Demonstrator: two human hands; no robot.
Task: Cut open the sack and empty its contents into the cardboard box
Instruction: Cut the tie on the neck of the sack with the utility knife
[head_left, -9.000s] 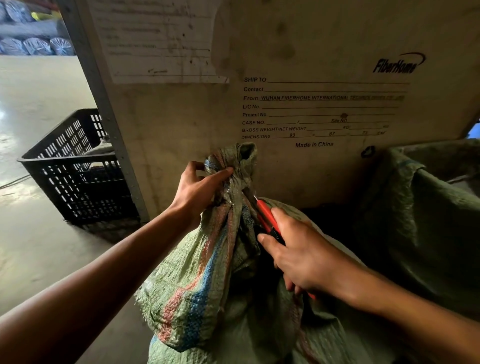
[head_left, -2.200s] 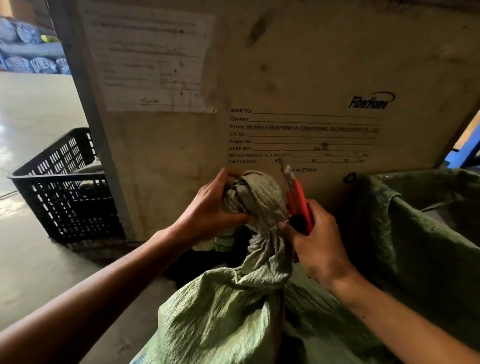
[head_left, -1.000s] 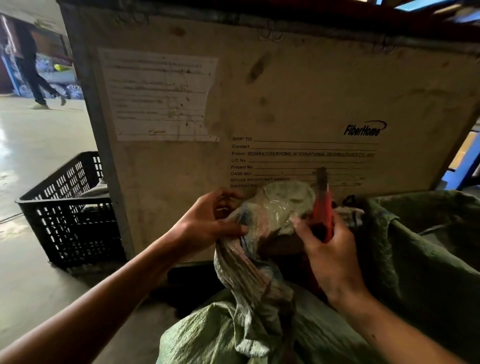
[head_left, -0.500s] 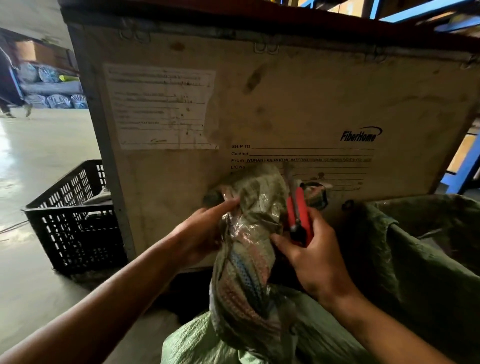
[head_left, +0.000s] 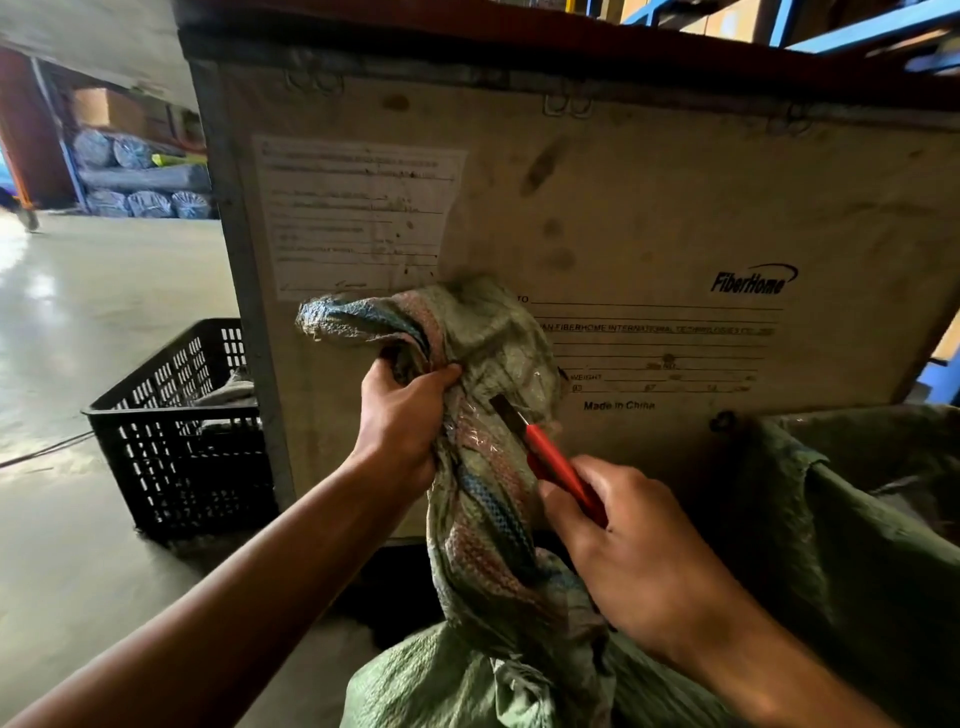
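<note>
A green woven sack (head_left: 483, 519) with faded pink and blue stripes stands in front of me, its neck twisted and pulled upward. My left hand (head_left: 402, 421) grips the twisted neck just below the loose top flap. My right hand (head_left: 628, 551) holds a red utility knife (head_left: 558, 467), its blade tip pressed against the sack's neck right of my left hand. Behind the sack stands a large cardboard box (head_left: 649, 218) printed "FiberHome" and "Made in China", with a paper label on its face.
A black slatted plastic crate (head_left: 176, 431) sits on the concrete floor at the left of the box. Another green sack (head_left: 857, 519) with an open mouth stands at my right. Wrapped rolls (head_left: 140, 176) are stacked far back left. Blue racking runs overhead at the top right.
My left hand has shifted to grip the twisted neck lower, and the top flap flopped left. My right hand dropped and tilted the knife so its blade points up-left into the neck.
</note>
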